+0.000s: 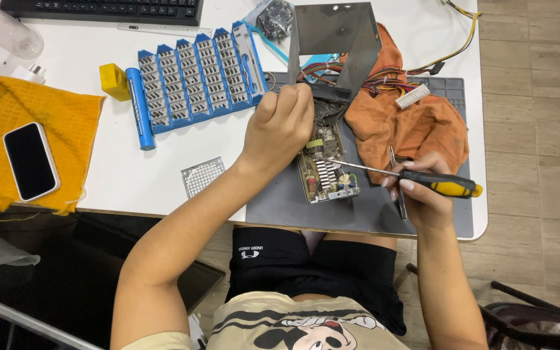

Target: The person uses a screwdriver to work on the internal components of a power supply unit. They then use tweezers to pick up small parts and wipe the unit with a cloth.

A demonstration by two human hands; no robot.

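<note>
A screwdriver with a black and yellow handle was held in the right hand, the fingers being closed around the grip. Its long axis ran almost level across the view, the handle lying to the right of the circuit board and the thin metal shaft pointing left, with the tip resting on or just above the board's upper middle part; contact could not be judged for certain. A slim pair of tweezers was also seen against the right hand, hanging roughly at right angles to the screwdriver. The circuit board was set on a grey mat laid on the white surface, its long axis running away from the person. The left hand was clenched at the board's far end, where a dark part was pinched between the fingers; what exactly was gripped could not be made out. Beyond the board, a bent metal casing stood upright, and an orange cloth with coloured wires lay just right of it. Left of the board, a blue bit holder and a small perforated grille were placed on the surface.
</note>
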